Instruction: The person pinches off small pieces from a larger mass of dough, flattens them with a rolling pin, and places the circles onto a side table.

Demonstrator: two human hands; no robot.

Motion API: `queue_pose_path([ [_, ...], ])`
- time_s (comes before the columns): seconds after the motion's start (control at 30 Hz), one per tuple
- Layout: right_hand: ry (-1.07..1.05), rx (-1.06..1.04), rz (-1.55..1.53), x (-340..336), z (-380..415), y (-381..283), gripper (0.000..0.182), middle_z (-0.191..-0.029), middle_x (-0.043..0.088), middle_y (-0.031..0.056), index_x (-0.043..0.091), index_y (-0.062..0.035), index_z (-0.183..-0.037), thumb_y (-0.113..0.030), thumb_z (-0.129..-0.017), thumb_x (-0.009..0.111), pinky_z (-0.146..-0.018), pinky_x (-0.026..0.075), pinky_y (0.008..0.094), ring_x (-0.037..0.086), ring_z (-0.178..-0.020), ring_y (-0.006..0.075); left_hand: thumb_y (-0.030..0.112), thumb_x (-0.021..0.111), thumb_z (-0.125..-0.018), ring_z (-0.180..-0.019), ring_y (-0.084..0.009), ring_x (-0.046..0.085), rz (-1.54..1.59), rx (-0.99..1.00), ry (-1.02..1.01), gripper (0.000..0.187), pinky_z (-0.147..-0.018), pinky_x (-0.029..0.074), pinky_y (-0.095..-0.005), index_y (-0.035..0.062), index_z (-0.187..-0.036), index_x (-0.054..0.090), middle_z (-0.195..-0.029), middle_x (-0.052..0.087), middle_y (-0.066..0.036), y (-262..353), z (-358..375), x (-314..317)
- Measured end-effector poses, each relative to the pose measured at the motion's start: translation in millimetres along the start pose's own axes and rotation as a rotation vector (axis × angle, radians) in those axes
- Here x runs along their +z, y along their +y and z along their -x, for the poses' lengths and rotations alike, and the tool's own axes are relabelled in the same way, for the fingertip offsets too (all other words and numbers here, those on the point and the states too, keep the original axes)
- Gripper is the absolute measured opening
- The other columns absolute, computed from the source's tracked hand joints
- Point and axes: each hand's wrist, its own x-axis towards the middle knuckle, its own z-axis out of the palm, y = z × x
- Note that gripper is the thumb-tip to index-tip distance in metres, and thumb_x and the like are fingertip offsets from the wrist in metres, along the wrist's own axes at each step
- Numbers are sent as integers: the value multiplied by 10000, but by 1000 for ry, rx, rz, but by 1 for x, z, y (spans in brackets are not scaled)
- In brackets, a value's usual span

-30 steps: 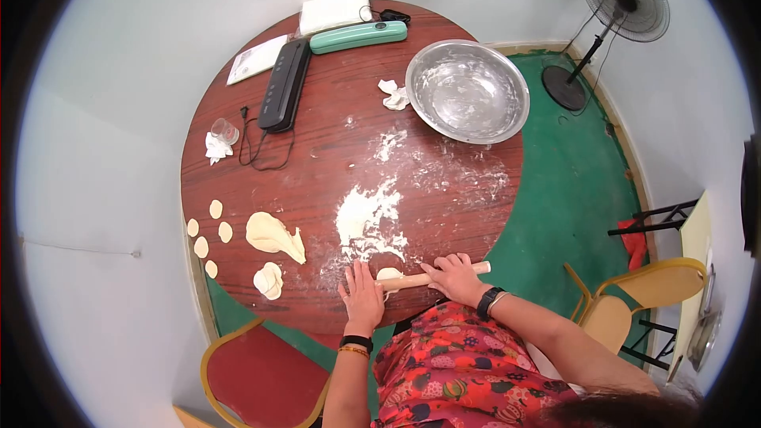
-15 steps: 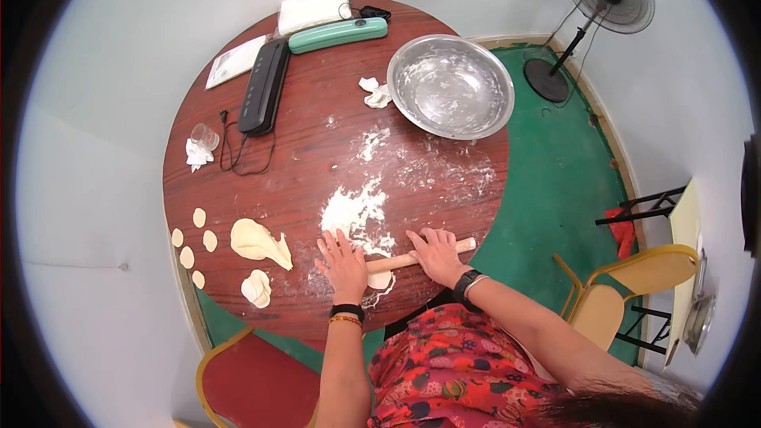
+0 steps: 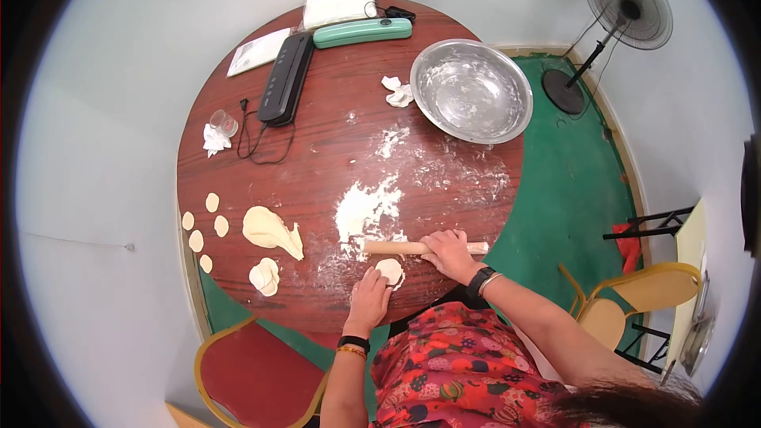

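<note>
One thin, pale dough round (image 3: 389, 271) lies at the lower centre of the frame, my left hand (image 3: 369, 299) palm-down with its fingers at the edge. My right hand (image 3: 449, 255) is closed over one light wooden rolling pin (image 3: 396, 247), just above the round. One patch of white flour (image 3: 367, 208) lies beyond. At lower left are five small dough discs (image 3: 221, 226), one large smooth dough lump (image 3: 269, 230) and one layered dough pile (image 3: 265, 277). One wide steel bowl (image 3: 426, 105), upper right, has white smears inside.
</note>
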Motion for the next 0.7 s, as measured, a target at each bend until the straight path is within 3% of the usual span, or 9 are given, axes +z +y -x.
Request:
queue_pose_path([
  [0.17, 1, 17, 21, -6, 2, 5, 357, -1028, 604, 28, 617, -166, -1165, -276, -838, 709, -907, 346, 465, 556, -991, 253, 203, 612, -916, -1168, -381, 498, -9, -125, -10, 297, -939, 425, -494, 61, -1175, 576, -1236, 532, -155, 13, 6, 10],
  [0.27, -55, -5, 33, -6, 10, 4, 347, -1036, 605, 31, 617, -159, -1162, -278, -847, 699, -920, 347, 472, 557, -993, 252, 201, 611, -917, -1120, -371, 500, 44, -305, -89, 325, -955, 407, -505, 48, -1201, 574, -1220, 530, -161, 34, 8, 3],
  [0.47, -99, -157, 38, -5, 25, -5, 362, -1068, 615, 24, 609, -148, -1184, -264, -853, 700, -927, 347, 469, 550, -1005, 245, 195, 600, -923, -1214, -395, 457, 82, -328, 281, 456, -1007, 355, -524, 1, -1322, 496, -1305, 502, -189, 25, 20, 5],
  [0.57, -153, -198, 65, 0, 31, -6, 385, -1032, 601, 13, 607, -150, -1226, -266, -867, 680, -927, 354, 464, 546, -1005, 236, 238, 558, -948, -1352, -420, 352, 49, -400, 211, 576, -1065, 297, -585, -11, -1435, 377, -1477, 380, -204, 28, 12, -7],
  [0.67, -167, -186, 104, 0, 32, -9, 426, -1043, 583, 21, 588, -148, -1285, -283, -885, 652, -915, 360, 453, 535, -1027, 239, 303, 494, -972, -1456, -441, 185, -82, -447, -172, 662, -1110, 202, -652, -9, -1507, 261, -1586, 197, -225, 24, 4, -7],
  [0.7, -164, -173, 118, -2, 30, -11, 441, -1054, 577, 26, 579, -148, -1305, -290, -893, 641, -910, 361, 449, 530, -1037, 241, 315, 477, -978, -1464, -444, 158, -99, -452, -187, 669, -1108, 186, -667, -4, -1516, 242, -1597, 170, -221, 20, 1, -5],
])
